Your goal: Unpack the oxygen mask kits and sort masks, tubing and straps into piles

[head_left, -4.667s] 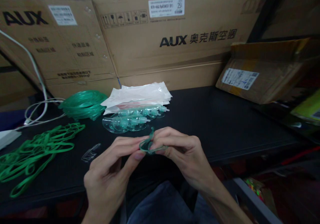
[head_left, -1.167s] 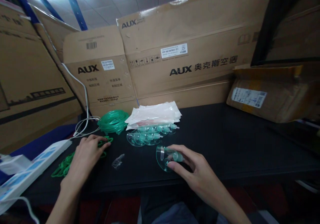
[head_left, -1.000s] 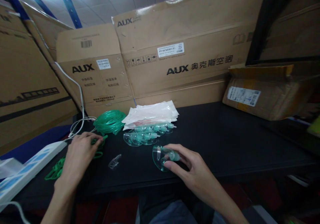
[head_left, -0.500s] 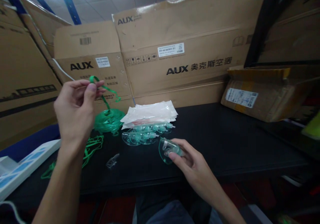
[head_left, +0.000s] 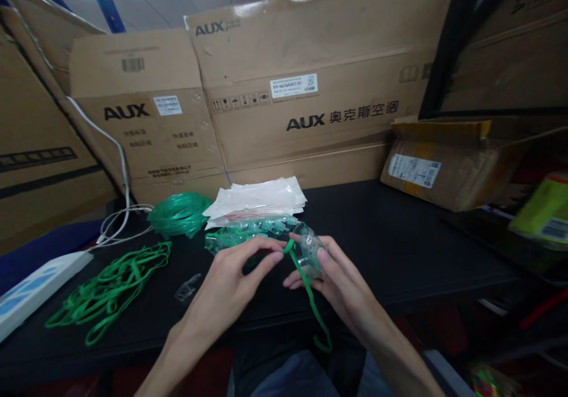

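My right hand (head_left: 331, 278) is closed around a clear green-tinted mask (head_left: 309, 252), held above the front of the black table (head_left: 399, 237). My left hand (head_left: 235, 270) pinches one end of a green elastic strap (head_left: 310, 302) right beside the mask. The rest of the strap hangs down past the table edge towards my lap. Just behind my hands lies a row of several more clear masks (head_left: 239, 234).
A loose pile of green straps (head_left: 106, 284) lies at the left. Behind it is a coil of green tubing (head_left: 180, 213) and a stack of plastic bags (head_left: 257, 199). A small clear clip (head_left: 187, 287), a white power strip (head_left: 31, 284) and cardboard boxes (head_left: 310, 89) surround the table.
My left hand came down from head height with the green strap and met my right hand at the mask. The right hand lifted and turned the mask.
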Tool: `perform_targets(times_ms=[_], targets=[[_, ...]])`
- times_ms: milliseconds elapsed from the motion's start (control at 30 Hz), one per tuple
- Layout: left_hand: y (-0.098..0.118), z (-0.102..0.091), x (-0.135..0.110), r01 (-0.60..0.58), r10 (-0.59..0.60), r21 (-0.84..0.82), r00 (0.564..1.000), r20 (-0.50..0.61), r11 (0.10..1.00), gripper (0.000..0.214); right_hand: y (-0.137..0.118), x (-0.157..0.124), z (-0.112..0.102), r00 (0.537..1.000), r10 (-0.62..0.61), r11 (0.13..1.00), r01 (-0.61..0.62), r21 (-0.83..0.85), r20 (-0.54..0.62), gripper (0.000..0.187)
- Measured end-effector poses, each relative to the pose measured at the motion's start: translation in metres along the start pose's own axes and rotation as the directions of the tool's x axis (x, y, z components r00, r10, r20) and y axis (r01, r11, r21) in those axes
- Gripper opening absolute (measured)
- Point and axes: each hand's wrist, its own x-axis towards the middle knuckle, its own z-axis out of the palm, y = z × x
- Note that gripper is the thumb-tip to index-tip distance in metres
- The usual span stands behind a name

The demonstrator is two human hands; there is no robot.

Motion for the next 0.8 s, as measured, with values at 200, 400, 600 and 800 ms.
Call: perform_targets(times_ms=[200,400,600,800], targets=[[-0.020,-0.008,-0.004,-0.045,0.036,0.187,0.998,0.050,0.981,0.039,-0.001,0.003,0.001,0.996,0.029,0.999,-0.031,-0.018,-0.080,0.023],[-0.058,-0.044,-0.003,-0.103,0.093,0.436,0.995,0.044,0.894,0.036,-0.002,0.004,0.001,0.997,0.057,0.997,-0.060,-0.053,-0.061,0.029],[-0.060,-0.049,0.002,-0.031,0.045,0.426,0.999,-0.023,0.904,0.034,-0.003,0.004,0.001,0.996,0.039,0.999,-0.038,0.009,-0.084,0.030],[-0.061,-0.071,-0.008,0.095,-0.018,0.424,0.983,-0.181,0.901,0.039,-0.004,0.005,0.000,0.995,0.041,0.998,-0.037,0.044,-0.087,0.028]])
